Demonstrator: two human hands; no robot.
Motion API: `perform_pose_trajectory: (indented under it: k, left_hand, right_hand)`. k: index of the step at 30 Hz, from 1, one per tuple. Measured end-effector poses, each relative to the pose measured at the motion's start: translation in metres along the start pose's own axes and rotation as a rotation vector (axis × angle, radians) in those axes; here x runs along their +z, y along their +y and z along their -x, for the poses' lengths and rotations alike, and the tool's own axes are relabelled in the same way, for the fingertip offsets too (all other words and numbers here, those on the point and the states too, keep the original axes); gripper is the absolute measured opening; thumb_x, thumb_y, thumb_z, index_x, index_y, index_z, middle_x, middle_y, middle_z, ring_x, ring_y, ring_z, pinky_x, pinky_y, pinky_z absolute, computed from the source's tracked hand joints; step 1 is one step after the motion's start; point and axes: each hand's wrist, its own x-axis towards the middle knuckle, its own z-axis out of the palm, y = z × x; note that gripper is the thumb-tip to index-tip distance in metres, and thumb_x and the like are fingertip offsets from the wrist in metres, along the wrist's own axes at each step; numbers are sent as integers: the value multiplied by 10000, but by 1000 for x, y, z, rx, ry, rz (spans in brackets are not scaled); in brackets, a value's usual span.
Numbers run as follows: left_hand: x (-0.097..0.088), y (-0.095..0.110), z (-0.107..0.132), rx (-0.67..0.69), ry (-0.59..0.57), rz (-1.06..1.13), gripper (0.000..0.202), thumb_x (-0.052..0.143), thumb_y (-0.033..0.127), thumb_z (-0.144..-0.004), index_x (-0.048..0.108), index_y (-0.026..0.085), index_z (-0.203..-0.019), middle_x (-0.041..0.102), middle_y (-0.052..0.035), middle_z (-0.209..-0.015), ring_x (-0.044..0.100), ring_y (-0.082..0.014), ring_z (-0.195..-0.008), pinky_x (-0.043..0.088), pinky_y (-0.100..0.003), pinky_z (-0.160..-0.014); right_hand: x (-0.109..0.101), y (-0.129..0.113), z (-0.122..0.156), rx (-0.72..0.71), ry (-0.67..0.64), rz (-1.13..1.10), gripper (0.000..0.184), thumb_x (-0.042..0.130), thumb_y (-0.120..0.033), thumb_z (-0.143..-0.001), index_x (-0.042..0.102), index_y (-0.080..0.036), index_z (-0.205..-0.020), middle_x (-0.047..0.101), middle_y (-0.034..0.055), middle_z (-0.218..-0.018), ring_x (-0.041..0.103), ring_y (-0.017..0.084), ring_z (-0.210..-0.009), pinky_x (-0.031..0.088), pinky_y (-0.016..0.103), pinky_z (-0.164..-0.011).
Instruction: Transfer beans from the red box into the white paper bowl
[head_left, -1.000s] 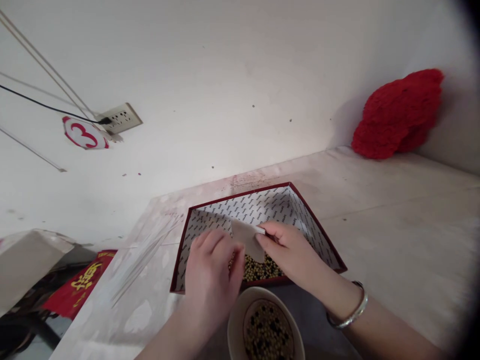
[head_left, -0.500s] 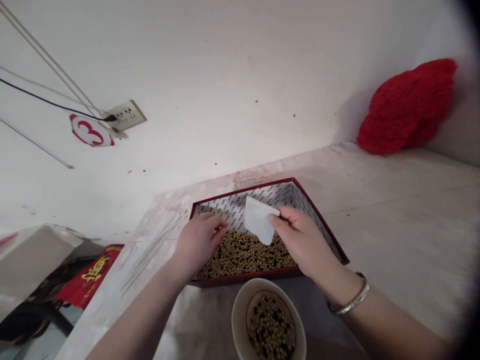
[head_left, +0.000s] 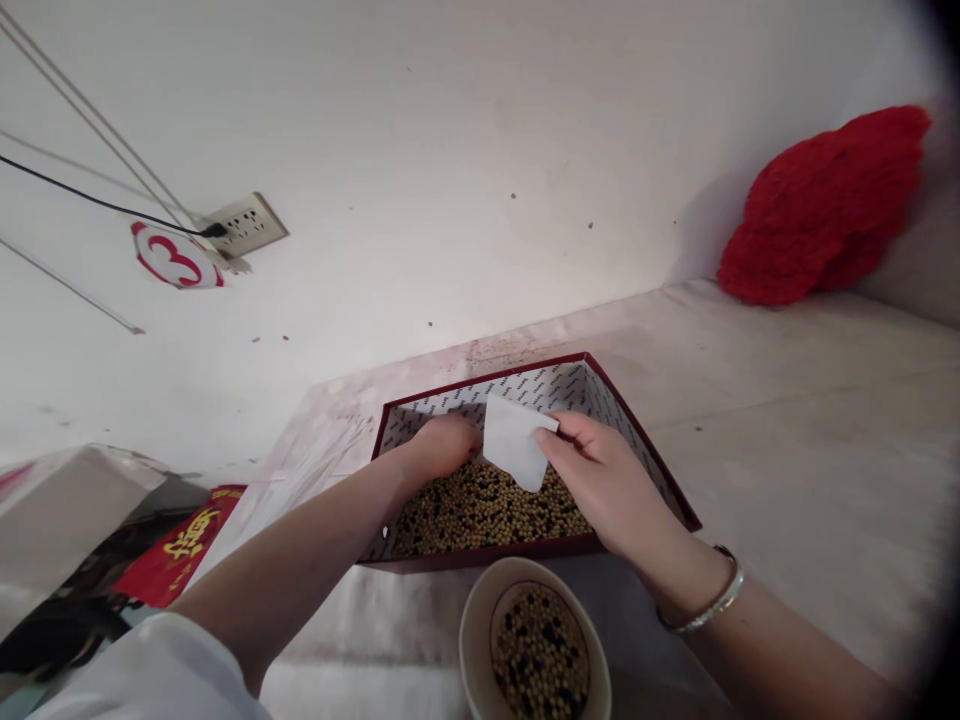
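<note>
My right hand (head_left: 592, 465) pinches a small piece of white paper (head_left: 517, 435) between thumb and fingers, holding it over a dark red box (head_left: 480, 550). Yellow and black beans (head_left: 487, 510) cover the bottom of the box, whose inner walls are white with printed words. Inside the box's far left part is my left hand (head_left: 448, 443), its fingers curled just above the beans, close to the left edge of the paper. Its fingertips are mostly hidden, so anything in them does not show. A white cup (head_left: 480, 610) with similar mixed beans stands in front of the box.
The box and cup rest on a pale cloth-covered table (head_left: 787, 420) against a white wall. A fluffy red item (head_left: 825, 210) lies at the back right. On the wall are a socket (head_left: 251, 225) with a plugged black cable and a sign (head_left: 176, 257) with a red 3.
My left hand has moved right and farther into the box, towards the paper, and its fingers now curl downward. My right hand holds the paper in nearly the same place.
</note>
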Motion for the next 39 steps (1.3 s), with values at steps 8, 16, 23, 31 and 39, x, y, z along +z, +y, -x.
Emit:
perform_pose_trajectory:
  k: [8,16,23,31,39]
  left_hand:
    - [-3,-8,-1,18,-103,-40,299,510,314,-865,527,160,-1120,557,-82,-1134,569,-197,-961,493,-409,-809]
    - [-7,-12,5,30,-245,-52,281,519,316,-860,545,152,-1086,577,-75,-1093,578,-191,-938,495,-403,-801]
    - [-2,-6,3,19,-259,-48,284,518,315,-860,541,156,-1094,570,-77,-1109,573,-195,-954,491,-407,-810]
    - [-18,3,7,-45,-121,-9,275,518,325,-859,551,148,-1067,587,-70,-1062,585,-177,-900,502,-380,-771]
    - [-80,51,60,-228,327,21,98,486,207,-821,583,197,-808,616,-31,-850,559,-181,-834,444,-322,-719]
  right_hand:
    - [0,-3,0,8,1,-9,193,436,-293,-826,484,-188,-672,481,-15,-618,521,171,-672,372,275,-587]
    - [0,-3,0,5,-13,38,207,428,-303,-832,481,-186,-669,494,-14,-623,483,151,-614,344,266,-549]
    - [-1,-3,1,9,-27,21,206,427,-312,-834,491,-184,-686,548,0,-657,477,152,-620,345,267,-558]
    - [1,-2,0,8,-53,13,206,424,-304,-832,484,-185,-676,543,-1,-655,496,155,-633,351,262,-562]
    - [2,-3,-1,-15,-63,55,210,434,-279,-823,501,-183,-649,494,-12,-599,474,146,-592,339,253,-528]
